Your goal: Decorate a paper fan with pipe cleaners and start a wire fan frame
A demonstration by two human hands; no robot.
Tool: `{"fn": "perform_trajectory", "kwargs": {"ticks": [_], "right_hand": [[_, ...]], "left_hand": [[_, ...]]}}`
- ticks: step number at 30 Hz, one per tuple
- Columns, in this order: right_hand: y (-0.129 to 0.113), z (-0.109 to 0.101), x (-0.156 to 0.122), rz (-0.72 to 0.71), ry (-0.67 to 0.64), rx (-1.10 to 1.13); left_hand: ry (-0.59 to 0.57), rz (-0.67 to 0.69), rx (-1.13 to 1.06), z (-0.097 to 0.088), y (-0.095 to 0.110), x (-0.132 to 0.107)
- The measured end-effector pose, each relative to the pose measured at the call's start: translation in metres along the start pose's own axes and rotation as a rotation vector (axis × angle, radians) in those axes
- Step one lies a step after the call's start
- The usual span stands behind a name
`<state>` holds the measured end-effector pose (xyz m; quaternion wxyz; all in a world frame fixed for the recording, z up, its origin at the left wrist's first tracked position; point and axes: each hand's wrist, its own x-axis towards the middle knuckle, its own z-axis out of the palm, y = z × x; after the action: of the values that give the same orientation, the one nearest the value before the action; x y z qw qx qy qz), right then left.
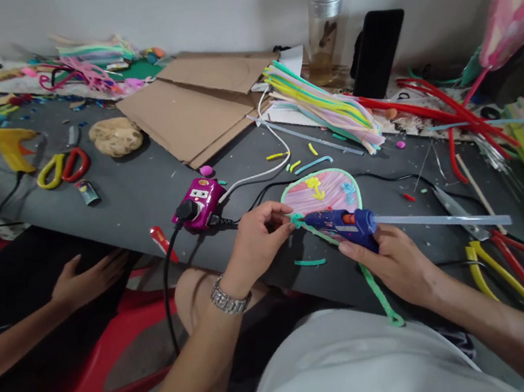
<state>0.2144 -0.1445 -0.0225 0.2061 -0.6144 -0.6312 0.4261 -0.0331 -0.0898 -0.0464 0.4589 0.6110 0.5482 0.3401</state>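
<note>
Glue gun (341, 228) glossy blue plastic; glue stick (445, 219) smooth, translucent; chenille stem (381, 293) fuzzy; cardboard (190, 118) matt brown.

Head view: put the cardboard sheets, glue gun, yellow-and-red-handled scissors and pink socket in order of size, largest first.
1. Cardboard sheets
2. Blue glue gun with its glue stick, and yellow-and-red-handled scissors: they look alike, and nearness to the camera makes it unsure
3. Pink socket

Left hand (257, 243) is pinching a green pipe cleaner (373, 287) against the rim of a pink fan-shaped craft piece (316, 194). Right hand (392, 265) is gripping a blue hot glue gun (342, 230), glue stick (445, 219) protruding behind. Yellow-and-red-handled scissors (513, 275) are lying nearby. A co-worker's hand (89, 279) is resting well apart, leftward.
</note>
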Motion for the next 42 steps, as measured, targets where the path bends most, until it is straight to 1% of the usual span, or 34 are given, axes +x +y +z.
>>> {"fn": "perform_trajectory", "kwargs": {"ticks": [10,16,24,31,36,42], "right_hand": [[0.006,0.0,-0.001,-0.049,0.046,-0.093],[0.006,0.0,-0.004,-0.081,0.028,-0.11],[0.004,0.002,-0.006,-0.035,0.009,-0.091],[0.002,-0.001,-0.007,-0.048,0.02,-0.088],[-0.004,-0.002,-0.004,-0.082,0.023,-0.054],[-0.004,-0.002,-0.001,-0.05,0.02,-0.049]], "left_hand": [[0.001,-0.006,-0.027,0.0,0.0,0.0],[-0.003,-0.014,-0.045,0.0,0.002,0.0],[0.0,-0.013,-0.034,0.001,0.004,-0.001],[0.005,-0.011,-0.056,0.0,0.003,-0.001],[0.005,-0.011,-0.041,0.0,0.004,-0.002],[0.005,-0.001,-0.046,0.001,0.003,-0.001]]}}
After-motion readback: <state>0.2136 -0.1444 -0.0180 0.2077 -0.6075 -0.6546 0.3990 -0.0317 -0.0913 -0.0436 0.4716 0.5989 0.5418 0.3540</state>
